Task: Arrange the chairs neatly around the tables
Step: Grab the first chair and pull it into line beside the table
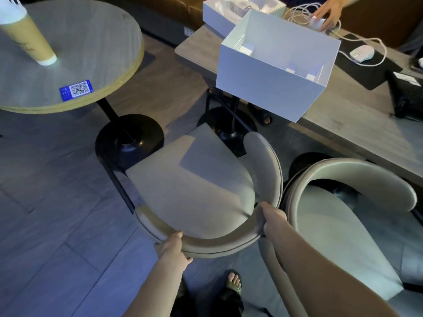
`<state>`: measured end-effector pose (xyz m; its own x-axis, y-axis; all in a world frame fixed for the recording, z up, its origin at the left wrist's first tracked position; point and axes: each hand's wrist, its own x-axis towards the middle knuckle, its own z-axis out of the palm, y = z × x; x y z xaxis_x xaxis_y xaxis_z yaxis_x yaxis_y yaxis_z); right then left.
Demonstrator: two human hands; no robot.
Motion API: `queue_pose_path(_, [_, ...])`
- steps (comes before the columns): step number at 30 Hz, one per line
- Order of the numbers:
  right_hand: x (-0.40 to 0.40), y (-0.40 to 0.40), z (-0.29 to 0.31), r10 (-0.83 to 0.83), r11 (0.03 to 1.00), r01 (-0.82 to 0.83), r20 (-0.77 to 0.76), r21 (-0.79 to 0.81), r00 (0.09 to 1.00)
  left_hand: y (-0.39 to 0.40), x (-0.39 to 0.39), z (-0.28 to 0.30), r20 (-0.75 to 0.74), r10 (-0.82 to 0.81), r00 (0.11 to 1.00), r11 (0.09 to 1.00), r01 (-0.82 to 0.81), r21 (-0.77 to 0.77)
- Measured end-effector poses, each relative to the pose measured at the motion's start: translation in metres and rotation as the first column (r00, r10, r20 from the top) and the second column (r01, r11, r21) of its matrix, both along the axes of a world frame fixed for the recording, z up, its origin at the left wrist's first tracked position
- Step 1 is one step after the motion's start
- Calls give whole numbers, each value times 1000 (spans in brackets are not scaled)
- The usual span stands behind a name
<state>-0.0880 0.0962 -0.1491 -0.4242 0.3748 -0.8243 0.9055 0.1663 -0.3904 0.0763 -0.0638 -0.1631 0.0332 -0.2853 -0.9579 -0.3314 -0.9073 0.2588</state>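
Observation:
A beige padded chair [194,186] with a curved backrest and black legs stands on the floor between two tables. My left hand [175,248] grips the near left part of its backrest. My right hand [271,219] grips the near right part of the same backrest. A round grey table [96,49] with a black pedestal base sits at the upper left. A rectangular grey table [350,120] runs along the upper right. A second beige chair [343,225] stands right beside the first, its front tucked under the rectangular table.
A tall paper cup [29,35] and a QR sticker [76,89] are on the round table. Two white boxes [270,88], a cable, a mouse [361,53] and another person's hand [327,14] are on the rectangular table. My sandalled feet [231,291] are below.

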Motion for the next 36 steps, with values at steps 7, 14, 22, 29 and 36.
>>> queue_pose_path(7, [17, -5, -1, 152, 987, -153, -15, -53, 988, -29, 1, -15, 62, -17, 998, 998, 20, -56])
queue_pose_path(14, [65, -34, -4, 70, 987, -67, 19, -147, 997, -86, 8, -3, 108, -93, 990, 967, 116, -225])
queue_pose_path(22, [74, -54, -8, 2, 995, 2, 42, -102, 999, -108, 37, -13, 100, 55, 993, 902, -6, -431])
queue_pose_path(29, [1, -45, -2, 115, 988, -122, -77, -93, 990, -79, 28, 35, -36, 31, 999, 998, -32, -51])
queue_pose_path(36, [2, -34, 3, 300, 944, -306, -66, -124, 952, -92, 22, 35, 59, -2, 998, 1000, 2, 0])
